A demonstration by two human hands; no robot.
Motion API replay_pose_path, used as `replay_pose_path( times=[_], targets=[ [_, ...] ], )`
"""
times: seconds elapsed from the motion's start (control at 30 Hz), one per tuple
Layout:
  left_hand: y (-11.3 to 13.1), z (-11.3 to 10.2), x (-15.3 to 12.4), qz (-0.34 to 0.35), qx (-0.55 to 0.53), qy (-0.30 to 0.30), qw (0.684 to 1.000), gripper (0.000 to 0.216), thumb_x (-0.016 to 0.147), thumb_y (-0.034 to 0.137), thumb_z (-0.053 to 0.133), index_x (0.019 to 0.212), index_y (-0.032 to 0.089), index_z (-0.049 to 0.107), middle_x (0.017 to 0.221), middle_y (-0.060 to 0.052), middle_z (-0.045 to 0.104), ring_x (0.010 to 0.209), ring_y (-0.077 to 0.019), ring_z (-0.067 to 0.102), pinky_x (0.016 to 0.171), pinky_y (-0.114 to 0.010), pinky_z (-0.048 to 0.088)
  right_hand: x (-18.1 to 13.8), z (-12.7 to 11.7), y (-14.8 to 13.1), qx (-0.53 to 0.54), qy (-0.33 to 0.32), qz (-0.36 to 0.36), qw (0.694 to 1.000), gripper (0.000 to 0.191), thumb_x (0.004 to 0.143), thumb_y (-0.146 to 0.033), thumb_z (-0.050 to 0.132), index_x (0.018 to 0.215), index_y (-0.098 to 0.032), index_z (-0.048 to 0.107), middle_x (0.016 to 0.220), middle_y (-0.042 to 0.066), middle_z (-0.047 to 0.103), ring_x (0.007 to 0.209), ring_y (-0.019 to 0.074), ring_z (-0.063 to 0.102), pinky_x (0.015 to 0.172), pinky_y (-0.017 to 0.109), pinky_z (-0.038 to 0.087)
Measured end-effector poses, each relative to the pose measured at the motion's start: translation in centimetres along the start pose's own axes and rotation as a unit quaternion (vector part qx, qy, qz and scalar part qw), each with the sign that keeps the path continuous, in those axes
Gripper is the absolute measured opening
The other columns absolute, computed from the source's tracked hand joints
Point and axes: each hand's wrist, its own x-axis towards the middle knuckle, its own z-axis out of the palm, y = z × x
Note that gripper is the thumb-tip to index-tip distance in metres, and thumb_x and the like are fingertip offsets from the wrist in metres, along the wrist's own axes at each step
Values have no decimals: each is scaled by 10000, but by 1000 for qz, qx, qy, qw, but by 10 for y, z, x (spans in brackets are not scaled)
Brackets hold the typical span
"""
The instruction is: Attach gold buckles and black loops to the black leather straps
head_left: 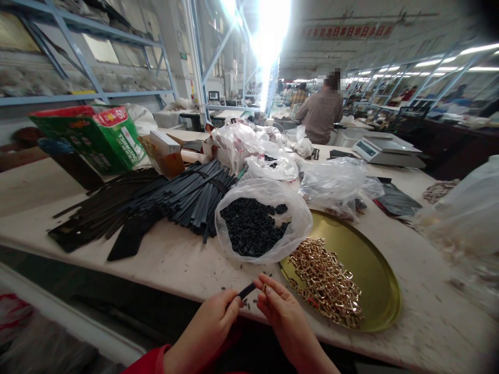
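Note:
My left hand [212,324] and my right hand [283,311] meet at the table's near edge. Together they pinch a short black strap [246,291]. The right fingers also hold what looks like a small gold buckle [264,286] at the strap's end. Just right of my hands lies a round gold tray [370,259] with a heap of gold buckles [325,283]. Behind my hands sits an open clear bag of small black loops [253,226]. A pile of long black straps [156,202] spreads across the table to the left.
A green carton [93,136] and small cardboard boxes [166,150] stand at the back left. Clear plastic bags [331,182] crowd the middle, a white scale [384,150] sits behind. A person in a brown top [322,111] stands with their back to me. A bulky clear bag [468,213] fills the right.

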Motion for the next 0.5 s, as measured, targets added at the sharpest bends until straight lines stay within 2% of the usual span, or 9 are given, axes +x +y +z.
replay_pose_path(
  times=[0.1,0.27,0.4,0.5],
  targets=[
    [-1,1,-3,-8,-6,-25,1000,287,853,354,394,695,179,559,661,-7,556,634,-157,478,583,-218,330,-5,4,-4,51,-8,33,998,344,600,-218,776,926,-172,672,986,76,694,587,69,619,600,192,524],
    [9,7,-5,23,-60,-71,995,287,861,342,384,748,180,593,711,-13,583,652,-152,491,603,-212,352,-11,9,3,60,-46,59,995,285,641,-263,749,904,-174,685,947,75,697,523,46,553,516,165,478],
    [12,11,-6,38,-88,-47,994,203,839,272,404,785,168,569,774,-23,603,721,-154,525,679,-223,378,-11,7,19,-25,-45,-5,999,327,615,-347,757,878,-165,690,636,-12,645,473,61,477,480,183,412],
    [10,14,-8,2,-116,-31,993,95,781,234,460,803,166,522,697,6,569,633,-129,504,598,-216,381,-11,5,25,-103,-21,-77,992,325,598,-382,758,834,-176,670,568,-48,583,509,94,490,511,209,403]
  ],
)
